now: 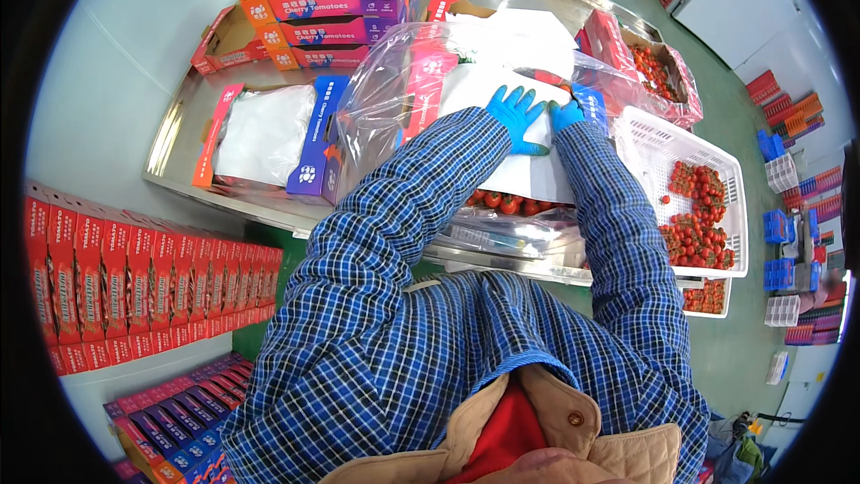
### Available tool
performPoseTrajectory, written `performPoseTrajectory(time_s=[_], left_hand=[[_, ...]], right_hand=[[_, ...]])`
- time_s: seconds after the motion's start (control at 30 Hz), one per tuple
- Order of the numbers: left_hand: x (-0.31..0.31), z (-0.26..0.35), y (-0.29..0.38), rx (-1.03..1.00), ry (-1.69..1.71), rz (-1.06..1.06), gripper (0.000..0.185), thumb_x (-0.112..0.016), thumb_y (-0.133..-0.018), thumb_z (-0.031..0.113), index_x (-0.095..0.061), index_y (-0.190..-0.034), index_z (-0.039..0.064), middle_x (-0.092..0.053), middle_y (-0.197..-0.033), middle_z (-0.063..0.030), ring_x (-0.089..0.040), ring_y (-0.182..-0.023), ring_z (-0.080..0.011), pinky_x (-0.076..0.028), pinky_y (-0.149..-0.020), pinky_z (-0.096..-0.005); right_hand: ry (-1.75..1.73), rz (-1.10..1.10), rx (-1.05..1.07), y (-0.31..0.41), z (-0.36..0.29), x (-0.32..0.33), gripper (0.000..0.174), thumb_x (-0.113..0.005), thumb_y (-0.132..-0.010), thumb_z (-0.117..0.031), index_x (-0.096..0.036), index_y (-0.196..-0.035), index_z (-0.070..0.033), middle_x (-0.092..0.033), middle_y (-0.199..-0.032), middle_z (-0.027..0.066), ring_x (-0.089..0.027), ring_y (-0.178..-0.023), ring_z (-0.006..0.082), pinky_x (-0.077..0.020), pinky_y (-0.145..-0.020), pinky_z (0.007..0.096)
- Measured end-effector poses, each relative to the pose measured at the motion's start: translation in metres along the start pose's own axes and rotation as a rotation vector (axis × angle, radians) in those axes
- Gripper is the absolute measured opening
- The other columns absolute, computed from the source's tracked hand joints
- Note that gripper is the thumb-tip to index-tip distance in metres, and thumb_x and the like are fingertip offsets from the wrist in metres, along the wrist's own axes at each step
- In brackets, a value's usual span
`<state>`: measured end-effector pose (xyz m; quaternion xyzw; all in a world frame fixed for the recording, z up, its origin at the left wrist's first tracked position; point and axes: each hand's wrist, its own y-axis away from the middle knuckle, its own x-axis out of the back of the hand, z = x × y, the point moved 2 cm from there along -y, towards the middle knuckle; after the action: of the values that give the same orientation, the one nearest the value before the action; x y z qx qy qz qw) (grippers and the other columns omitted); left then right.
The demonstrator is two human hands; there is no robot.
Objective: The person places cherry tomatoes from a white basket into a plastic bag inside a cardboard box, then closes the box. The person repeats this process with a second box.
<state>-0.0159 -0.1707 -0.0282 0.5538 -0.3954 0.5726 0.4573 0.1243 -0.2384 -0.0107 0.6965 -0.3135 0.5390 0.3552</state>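
My left hand, in a blue glove, lies flat with fingers spread on a white sheet that covers cherry tomatoes in a printed cardboard box. Red tomatoes show along the sheet's near edge. My right hand, also gloved in blue, is at the sheet's right edge beside the box's blue side; its fingers are partly bent, and whether they pinch anything cannot be told. Clear plastic film spreads out around the box, to its left and right.
A white plastic crate of vine tomatoes stands at the right. A sheet-covered box sits left on the metal table. Stacked cherry tomato boxes rise behind it. An open tomato box is at the back right.
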Motion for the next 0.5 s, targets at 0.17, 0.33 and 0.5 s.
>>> performPoseTrajectory(time_s=[0.17,0.33,0.5], left_hand=[[0.016,0.003,0.015,-0.022,0.018,0.022,0.09,-0.036,-0.076,0.076,-0.016,-0.144,0.021,-0.015,-0.149,-0.0136,-0.013,-0.137,-0.0329,-0.009,-0.109,-0.0524],[0.053,0.008,0.124,-0.238,0.077,0.001,0.088,-0.05,-0.076,0.066,-0.018,-0.144,0.02,-0.016,-0.149,-0.0122,-0.014,-0.137,-0.0339,-0.01,-0.109,-0.0528],[0.033,0.004,0.235,-0.191,-0.09,0.002,0.072,-0.061,-0.076,0.028,-0.029,-0.139,0.016,-0.03,-0.143,-0.0075,-0.039,-0.124,-0.0263,-0.035,-0.097,-0.0443]], right_hand=[[-0.011,-0.004,0.5,0.08,0.036,0.057,0.063,-0.051,-0.088,-0.033,-0.027,-0.138,-0.003,-0.038,-0.136,0.0227,-0.039,-0.124,0.0346,-0.0341,-0.102,0.0387],[0.234,-0.123,0.925,0.202,0.1,0.087,0.099,-0.073,-0.066,-0.043,-0.019,-0.143,-0.016,-0.025,-0.145,0.0131,-0.026,-0.133,0.0303,-0.0132,-0.108,0.0558],[0.398,0.024,0.811,0.196,0.131,0.041,0.059,-0.058,-0.079,-0.012,-0.038,-0.135,-0.015,-0.044,-0.133,0.0142,-0.048,-0.119,0.0268,-0.0396,-0.098,0.039]])
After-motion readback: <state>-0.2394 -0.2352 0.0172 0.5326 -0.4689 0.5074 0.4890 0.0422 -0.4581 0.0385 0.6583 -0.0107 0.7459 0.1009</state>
